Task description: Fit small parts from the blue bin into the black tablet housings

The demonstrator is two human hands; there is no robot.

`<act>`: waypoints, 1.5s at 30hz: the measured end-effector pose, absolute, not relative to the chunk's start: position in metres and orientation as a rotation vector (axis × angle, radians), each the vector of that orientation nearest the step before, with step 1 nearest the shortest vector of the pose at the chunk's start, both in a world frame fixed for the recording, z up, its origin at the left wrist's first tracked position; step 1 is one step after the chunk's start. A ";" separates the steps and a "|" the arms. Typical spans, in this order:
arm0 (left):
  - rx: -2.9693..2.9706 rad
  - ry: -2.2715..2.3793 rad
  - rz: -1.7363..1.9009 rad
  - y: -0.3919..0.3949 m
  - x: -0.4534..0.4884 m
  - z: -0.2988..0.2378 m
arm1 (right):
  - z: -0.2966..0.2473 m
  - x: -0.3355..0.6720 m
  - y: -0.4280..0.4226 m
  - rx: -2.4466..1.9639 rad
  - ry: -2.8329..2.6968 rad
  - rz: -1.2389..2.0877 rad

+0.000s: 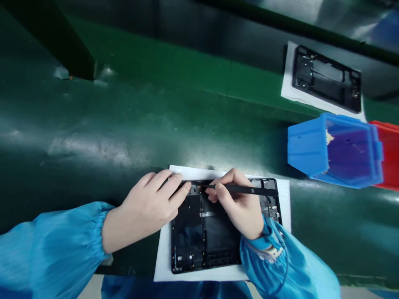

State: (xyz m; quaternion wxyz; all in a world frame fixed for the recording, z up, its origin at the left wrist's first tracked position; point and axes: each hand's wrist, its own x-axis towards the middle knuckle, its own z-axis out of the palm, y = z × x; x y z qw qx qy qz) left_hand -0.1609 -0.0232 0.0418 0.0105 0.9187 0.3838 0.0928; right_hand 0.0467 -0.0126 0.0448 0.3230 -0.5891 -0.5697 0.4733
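- Lying below both hands, a black housing with many small inner parts is seen, and its far edge is reached by the fingertips.
- A black slim tool is gripped by the right hand, in the way in which a pen is held. Its rear end is directed to the right of this hand, and its thin tip is directed to the left, near the fingertips of the other hand. Whether the housing is touched by the tip cannot be told.
- The left hand is placed palm down, with fingers bent, at the far left corner of the housing. Whether something is pinched there cannot be told, because the underside is hidden.
- Under the housing, a white sheet is spread on the green surface, and its borders are shown around the hands.
- Both arms are covered by blue sleeves. Just behind the right hand, a pale band is worn at the wrist.
- To the right of the right hand and farther away, a blue bin is placed, with a red bin just beside it.
- Beyond these bins, a second black housing is laid on another white sheet, well apart from both hands.
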 end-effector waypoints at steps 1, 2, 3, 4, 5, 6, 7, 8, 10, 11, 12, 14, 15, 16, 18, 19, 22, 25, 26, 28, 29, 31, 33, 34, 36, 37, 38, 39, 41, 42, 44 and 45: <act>2.862 1.194 0.297 -0.023 -0.161 0.042 | 0.045 0.047 -0.012 -1.552 -1.477 1.264; 2.854 1.192 0.308 -0.022 -0.162 0.042 | 0.045 0.047 -0.012 -1.559 -1.472 1.273; 2.841 1.190 0.318 -0.022 -0.162 0.042 | 0.044 0.048 -0.012 -1.567 -1.475 1.268; 2.827 1.183 0.325 -0.021 -0.163 0.041 | 0.044 0.048 -0.012 -1.575 -1.484 1.256; 2.812 1.173 0.333 -0.020 -0.164 0.041 | 0.043 0.048 -0.012 -1.581 -1.497 1.241; 2.799 1.162 0.339 -0.019 -0.164 0.041 | 0.042 0.048 -0.012 -1.584 -1.512 1.224; 2.788 1.148 0.345 -0.019 -0.164 0.041 | 0.042 0.048 -0.012 -1.586 -1.526 1.209; 2.780 1.131 0.353 -0.018 -0.165 0.040 | 0.041 0.048 -0.012 -1.587 -1.536 1.197; 2.766 1.089 0.361 -0.017 -0.165 0.039 | 0.040 0.049 -0.012 -1.591 -1.542 1.186; 2.756 1.068 0.369 -0.017 -0.165 0.039 | 0.040 0.048 -0.012 -1.594 -1.540 1.184; 2.743 1.051 0.377 -0.017 -0.165 0.038 | 0.040 0.048 -0.012 -1.596 -1.536 1.185; 2.715 1.034 0.392 -0.017 -0.165 0.037 | 0.040 0.048 -0.012 -1.600 -1.531 1.185; 2.705 1.032 0.395 -0.017 -0.165 0.037 | 0.040 0.048 -0.012 -1.603 -1.531 1.182; 2.702 1.033 0.397 -0.017 -0.165 0.037 | 0.040 0.047 -0.012 -1.607 -1.532 1.177; 2.708 1.031 0.376 -0.016 -0.165 0.037 | 0.039 0.047 -0.012 -1.614 -1.533 1.170; 2.712 1.030 0.357 -0.016 -0.165 0.038 | 0.039 0.047 -0.013 -1.616 -1.531 1.170; 2.711 1.043 0.284 -0.015 -0.163 0.039 | 0.040 0.048 -0.013 -1.614 -1.533 1.170; 2.715 1.089 0.232 -0.015 -0.159 0.038 | 0.042 0.051 -0.015 -1.574 -1.513 1.058; 2.716 1.111 0.226 -0.015 -0.157 0.037 | 0.042 0.051 -0.015 -1.533 -1.496 1.001; 2.717 1.136 0.236 -0.015 -0.155 0.034 | 0.043 0.052 -0.016 -1.435 -1.484 0.888; 2.720 1.133 0.252 -0.015 -0.154 0.033 | 0.043 0.053 -0.016 -1.395 -1.500 0.842; 2.731 1.114 0.290 -0.015 -0.154 0.031 | 0.043 0.053 -0.016 -1.351 -1.558 0.766; 2.735 1.110 0.319 -0.015 -0.155 0.030 | 0.044 0.052 -0.015 -1.335 -1.608 0.713; 2.730 1.114 0.329 -0.014 -0.157 0.030 | 0.046 0.052 -0.015 -1.324 -1.639 0.701; 2.704 1.121 0.372 -0.015 -0.161 0.031 | 0.048 0.049 -0.017 -1.302 -1.788 0.710; 2.690 1.116 0.411 -0.015 -0.165 0.032 | 0.050 0.047 -0.018 -1.296 -1.917 0.721; 2.683 1.102 0.454 -0.016 -0.168 0.033 | 0.051 0.044 -0.021 -1.302 -2.072 0.716; 2.686 1.083 0.494 -0.016 -0.171 0.034 | 0.051 0.041 -0.023 -1.321 -2.232 0.684; 2.722 1.037 0.527 -0.018 -0.176 0.036 | 0.052 0.034 -0.030 -1.394 -2.491 0.542; 2.749 1.015 0.518 -0.019 -0.178 0.037 | 0.052 0.032 -0.032 -1.438 -2.570 0.458; 2.793 0.998 0.484 -0.020 -0.179 0.037 | 0.052 0.030 -0.036 -1.481 -2.644 0.373; 2.805 0.996 0.470 -0.021 -0.178 0.037 | 0.052 0.031 -0.036 -1.479 -2.652 0.390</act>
